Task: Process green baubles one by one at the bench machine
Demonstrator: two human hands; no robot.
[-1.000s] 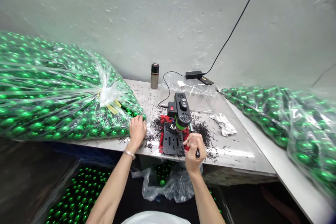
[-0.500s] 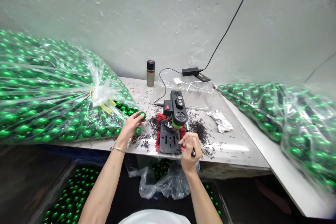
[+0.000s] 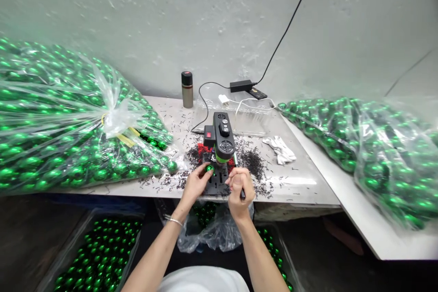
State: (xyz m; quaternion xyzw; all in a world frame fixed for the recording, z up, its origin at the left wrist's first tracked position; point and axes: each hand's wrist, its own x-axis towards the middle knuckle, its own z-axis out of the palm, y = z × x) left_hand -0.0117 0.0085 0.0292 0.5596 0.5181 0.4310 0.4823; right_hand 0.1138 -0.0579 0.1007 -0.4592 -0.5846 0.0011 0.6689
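Note:
My left hand (image 3: 196, 183) pinches a shiny green ball (image 3: 210, 168) over the slotted black base plate (image 3: 216, 187) of a small bench drill press (image 3: 224, 139). The ball is just left of the space below the press head. My right hand (image 3: 240, 191) is closed around the press's black-ended lever handle (image 3: 242, 195), at the front right of the machine. Red material (image 3: 204, 147) shows around the base, and thin black shavings (image 3: 253, 164) are scattered on both sides. The point of the tool under the head is hidden.
A large clear bag of green balls (image 3: 51, 141) lies left, another bag (image 3: 376, 155) right. Behind the press are a bottle (image 3: 187, 90), a power adapter (image 3: 241, 86) and a clear plastic tray (image 3: 251, 121). White gloves (image 3: 280, 149) lie right. Bins of green balls (image 3: 102, 246) stand below.
My left hand has moved right from beside the left bag to the press base, carrying the green ball. My right hand stays on the lever handle. The view has shifted slightly.

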